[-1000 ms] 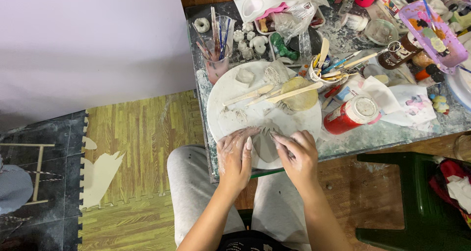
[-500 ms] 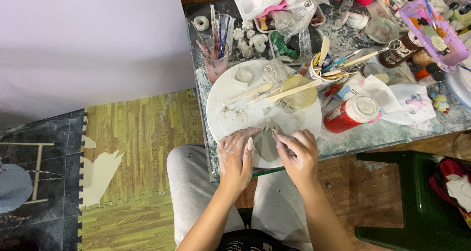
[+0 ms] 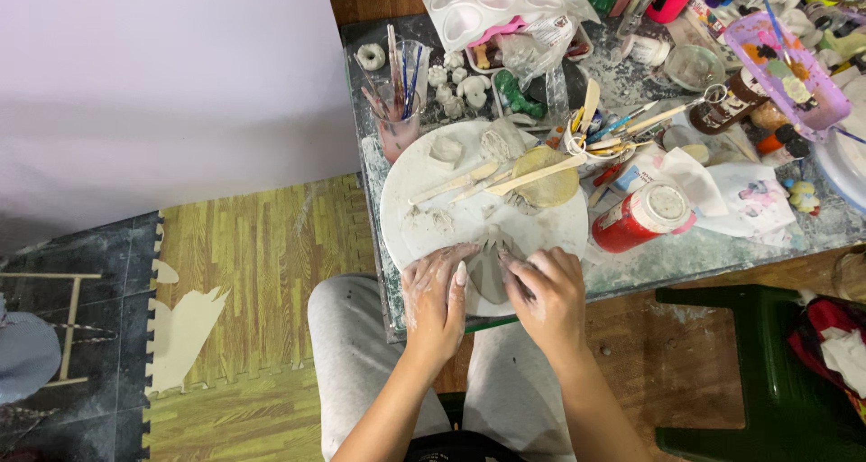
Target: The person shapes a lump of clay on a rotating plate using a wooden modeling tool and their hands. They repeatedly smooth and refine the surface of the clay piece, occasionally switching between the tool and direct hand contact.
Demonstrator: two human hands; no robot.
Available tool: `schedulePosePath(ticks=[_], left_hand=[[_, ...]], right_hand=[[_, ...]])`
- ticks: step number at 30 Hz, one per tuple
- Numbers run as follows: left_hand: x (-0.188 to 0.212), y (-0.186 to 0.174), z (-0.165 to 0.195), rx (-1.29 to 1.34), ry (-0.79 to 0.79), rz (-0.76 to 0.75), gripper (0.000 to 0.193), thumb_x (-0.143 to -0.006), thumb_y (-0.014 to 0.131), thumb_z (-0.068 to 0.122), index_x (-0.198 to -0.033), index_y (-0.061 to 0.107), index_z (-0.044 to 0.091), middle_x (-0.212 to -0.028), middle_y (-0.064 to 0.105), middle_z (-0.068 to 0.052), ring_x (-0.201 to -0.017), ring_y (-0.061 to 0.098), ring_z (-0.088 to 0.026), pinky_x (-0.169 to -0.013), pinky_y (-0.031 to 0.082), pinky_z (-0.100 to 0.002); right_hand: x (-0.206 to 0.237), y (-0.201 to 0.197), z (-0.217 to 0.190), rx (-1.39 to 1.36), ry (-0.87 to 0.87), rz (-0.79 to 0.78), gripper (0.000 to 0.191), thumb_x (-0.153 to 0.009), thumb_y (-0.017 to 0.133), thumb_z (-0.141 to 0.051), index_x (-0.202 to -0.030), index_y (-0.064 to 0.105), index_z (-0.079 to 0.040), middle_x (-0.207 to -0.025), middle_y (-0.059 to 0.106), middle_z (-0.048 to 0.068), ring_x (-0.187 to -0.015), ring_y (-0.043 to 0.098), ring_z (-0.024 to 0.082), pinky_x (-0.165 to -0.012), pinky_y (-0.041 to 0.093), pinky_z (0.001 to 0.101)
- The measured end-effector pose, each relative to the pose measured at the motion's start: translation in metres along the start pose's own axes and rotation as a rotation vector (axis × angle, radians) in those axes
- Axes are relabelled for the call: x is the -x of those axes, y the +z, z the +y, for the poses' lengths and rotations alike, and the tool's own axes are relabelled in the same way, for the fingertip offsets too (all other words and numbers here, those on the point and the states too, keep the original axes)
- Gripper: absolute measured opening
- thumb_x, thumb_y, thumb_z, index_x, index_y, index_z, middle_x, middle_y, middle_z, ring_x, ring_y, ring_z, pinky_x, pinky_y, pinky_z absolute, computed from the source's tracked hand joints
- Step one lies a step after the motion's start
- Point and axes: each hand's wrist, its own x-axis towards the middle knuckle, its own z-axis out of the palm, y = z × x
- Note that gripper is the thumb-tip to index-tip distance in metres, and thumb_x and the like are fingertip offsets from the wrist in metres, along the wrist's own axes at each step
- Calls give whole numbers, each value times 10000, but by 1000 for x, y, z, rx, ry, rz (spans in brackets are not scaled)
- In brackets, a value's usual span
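A: Pressing in from both sides, the left hand and the right hand flank a grey lump of clay at the near edge of the round white board.

B: Are the hands closed on it?

A: Neither is clenched. The fingers lie curved and loose against the clay's flanks, the left palm on one side, the right fingertips on the other. Both hands are smeared with grey slip.

B: Where does the board sit?

A: On a cluttered worktable with a grey, spattered top. The person sits at its near edge, grey trousers showing under the arms.

B: What else lies on the board?

A: Flat wooden modelling tools lie crossed near the middle, one over a yellowish sponge. A small clay scrap rests toward the far rim.

B: And beside the board?

A: A red jar with a white lid lies on its side just to the right. A clear cup of brushes stands at the far left corner, and small white clay flowers sit beyond it. A white moulded tray lies at the far edge.
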Motion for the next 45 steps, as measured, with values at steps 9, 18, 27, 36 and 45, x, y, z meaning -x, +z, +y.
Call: schedulePosePath(ticks=[9,18,27,36,45], left_hand=[[1,-1,1,21,5,1,342,-1061,437,217,-1283,669,100,-1249,714,-110,-1219,612,-297,-1063,351,-417],[1,-2,2,12,5,-10,356,-1063,429,219,-1299,664,95,-1249,706,-127,-1220,604,-307,-1063,350,-419],[1,-1,2,-6,-1,-16,350,-1085,424,242,-1288,663,86,-1252,708,-126,-1212,611,-295,-1049,351,-414],[1,1,0,-46,37,8,349,-1081,437,249,-1303,650,84,-1259,702,-125,-1223,600,-306,-1068,342,-424],[4,3,1,-65,32,-1,350,-1064,466,242,-1325,634,81,-1258,701,-130,-1221,602,-303,-1071,336,-430]], right_hand=[[2,-10,-4,-7,-18,22,268,-851,745,-78,-1112,756,-14,-806,566,32,-752,516,206,-739,408,372],[15,-5,12,113,-36,-178,176,-765,783,-217,-883,754,-89,-881,582,47,-868,508,227,-806,375,440],[19,-3,24,71,-5,-209,272,-776,759,-214,-1001,756,-61,-907,566,44,-903,490,230,-850,331,435],[2,-12,18,91,-80,-258,293,-790,736,-240,-1055,680,-130,-909,531,38,-935,488,230,-885,318,457],[8,-7,27,83,-117,-277,463,-834,656,-173,-1291,661,-96,-943,568,39,-943,491,225,-881,317,432]])
